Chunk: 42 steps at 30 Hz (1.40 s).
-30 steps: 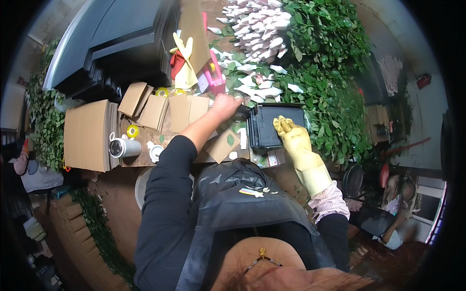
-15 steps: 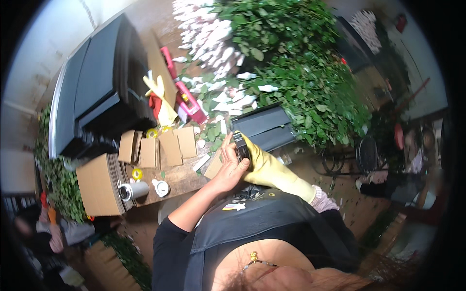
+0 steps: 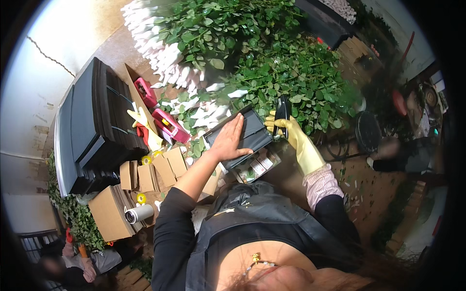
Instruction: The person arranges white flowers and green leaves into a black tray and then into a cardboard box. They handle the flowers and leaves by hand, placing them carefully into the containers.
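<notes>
My bare left hand lies with fingers stretched on a dark folded cardboard piece at the middle of the worktable. To its right, my right hand in a long yellow rubber glove grips a black stapler, held upright beside the dark piece. White sleeved flower heads and loose leaves lie just beyond my left hand. Under the dark piece, near the table edge, is a pale printed item, too small to make out.
A stack of black cardboard, spare gloves, pink plastic tools, cardboard pieces and a metal flask occupy the left. Rose stems fill the back. Co-workers are at lower left and right.
A second ago my right hand lay on the dark cardboard. Both hands then met around the stapler; now my right hand holds it to the right, and my left hand has moved onto the cardboard.
</notes>
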Tool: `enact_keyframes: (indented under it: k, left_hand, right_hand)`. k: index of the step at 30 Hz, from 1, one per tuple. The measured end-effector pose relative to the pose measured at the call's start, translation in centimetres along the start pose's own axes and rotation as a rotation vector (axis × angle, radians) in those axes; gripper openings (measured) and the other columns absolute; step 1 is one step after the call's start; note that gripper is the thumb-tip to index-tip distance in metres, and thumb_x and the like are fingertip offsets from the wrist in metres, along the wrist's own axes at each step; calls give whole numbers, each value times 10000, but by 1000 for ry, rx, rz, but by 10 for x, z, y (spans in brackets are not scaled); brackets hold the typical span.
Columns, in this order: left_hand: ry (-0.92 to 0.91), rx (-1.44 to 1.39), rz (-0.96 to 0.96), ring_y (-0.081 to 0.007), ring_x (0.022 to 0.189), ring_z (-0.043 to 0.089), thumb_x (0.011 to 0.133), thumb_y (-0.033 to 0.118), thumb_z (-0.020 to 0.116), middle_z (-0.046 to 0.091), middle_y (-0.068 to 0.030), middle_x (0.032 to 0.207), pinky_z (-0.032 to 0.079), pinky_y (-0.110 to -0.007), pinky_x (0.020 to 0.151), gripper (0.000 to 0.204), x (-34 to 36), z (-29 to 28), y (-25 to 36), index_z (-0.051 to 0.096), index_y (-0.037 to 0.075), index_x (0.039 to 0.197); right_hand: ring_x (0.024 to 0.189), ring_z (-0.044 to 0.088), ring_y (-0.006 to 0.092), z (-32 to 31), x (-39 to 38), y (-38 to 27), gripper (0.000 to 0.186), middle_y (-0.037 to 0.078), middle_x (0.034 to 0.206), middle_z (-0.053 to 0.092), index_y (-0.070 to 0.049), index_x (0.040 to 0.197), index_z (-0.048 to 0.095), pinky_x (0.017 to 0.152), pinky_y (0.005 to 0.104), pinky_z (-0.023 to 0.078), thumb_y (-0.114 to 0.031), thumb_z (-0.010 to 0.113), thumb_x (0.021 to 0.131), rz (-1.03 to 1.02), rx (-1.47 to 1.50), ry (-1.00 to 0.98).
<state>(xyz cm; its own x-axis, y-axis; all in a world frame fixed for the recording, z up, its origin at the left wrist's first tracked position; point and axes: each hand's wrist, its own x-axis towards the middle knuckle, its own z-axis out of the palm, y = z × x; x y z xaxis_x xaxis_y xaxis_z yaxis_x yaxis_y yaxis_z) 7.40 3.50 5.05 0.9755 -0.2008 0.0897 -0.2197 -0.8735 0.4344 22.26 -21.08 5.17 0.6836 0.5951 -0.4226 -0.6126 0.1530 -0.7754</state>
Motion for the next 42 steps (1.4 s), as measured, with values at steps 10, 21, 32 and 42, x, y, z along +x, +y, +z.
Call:
enact_keyframes:
  k: [10, 21, 32, 42]
  left_hand:
    - [-85, 304, 82, -360, 1532, 210, 990, 647, 385, 246, -259, 1627, 147, -456, 1255, 914, -11, 20, -4, 280, -78, 1536]
    - [5, 258, 118, -383, 1527, 213, 993, 618, 399, 274, -261, 1612, 127, -513, 1248, 842, -10, 19, -2, 329, -28, 1529]
    - [-21, 277, 91, -367, 1533, 206, 981, 623, 424, 268, -254, 1620, 126, -512, 1248, 860, -10, 22, -2, 322, -26, 1537]
    - [383, -1493, -366, -355, 1432, 399, 930, 278, 746, 359, -285, 1556, 367, -447, 1160, 1033, -60, 3, 72, -3, 80, 1614]
  right_hand:
    - [1022, 686, 433, 90, -40, -77, 473, 221, 1170, 681, -43, 1292, 588, 866, 517, 546, -184, 662, 846, 385, -2007, -18]
    - [1080, 677, 344, 69, -37, -85, 473, 176, 1129, 707, -100, 1301, 585, 916, 438, 520, -240, 666, 856, 282, -1899, -276]
    - [1032, 689, 358, 53, -34, -45, 450, 163, 1092, 716, -101, 1249, 593, 884, 450, 544, -400, 668, 921, 143, -1980, -96]
    - [1145, 665, 336, 136, -102, -26, 630, 192, 1331, 634, -202, 1525, 426, 994, 437, 519, -375, 664, 968, -239, -1226, -177]
